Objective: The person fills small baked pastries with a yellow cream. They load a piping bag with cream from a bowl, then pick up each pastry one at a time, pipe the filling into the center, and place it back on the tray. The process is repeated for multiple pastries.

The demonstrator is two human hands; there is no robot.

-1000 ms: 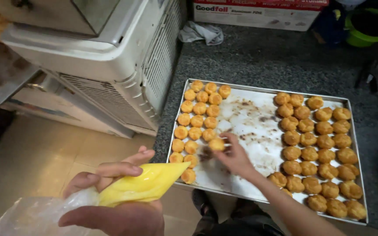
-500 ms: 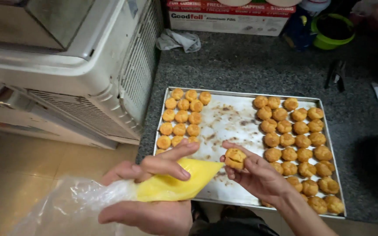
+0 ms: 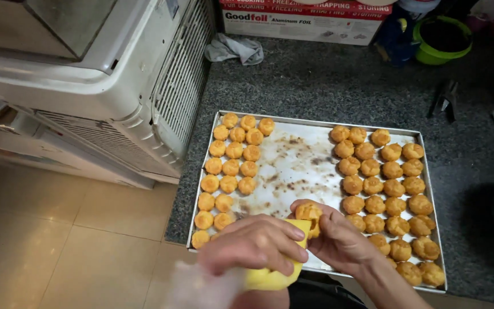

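My left hand (image 3: 254,245) squeezes a clear piping bag (image 3: 270,273) full of yellow cream, its tip pressed against a small golden puff (image 3: 309,214). My right hand (image 3: 338,239) holds that puff over the front edge of a metal baking tray (image 3: 293,166). On the tray's left side lie several small puffs (image 3: 232,166) in rows. A larger group of puffs (image 3: 390,189) fills the right side. The tray's middle is bare, stained paper.
The tray sits on a dark speckled counter (image 3: 327,80). A white appliance (image 3: 98,74) stands at left, with a crumpled grey cloth (image 3: 234,49) behind it. A long foil box (image 3: 307,16) and a green bowl (image 3: 442,35) line the back. Tiled floor (image 3: 52,240) lies below left.
My right hand picked a puff off the tray and brought it to the piping bag. My left hand moved the bag right and closed around it, tip now meeting the puff.
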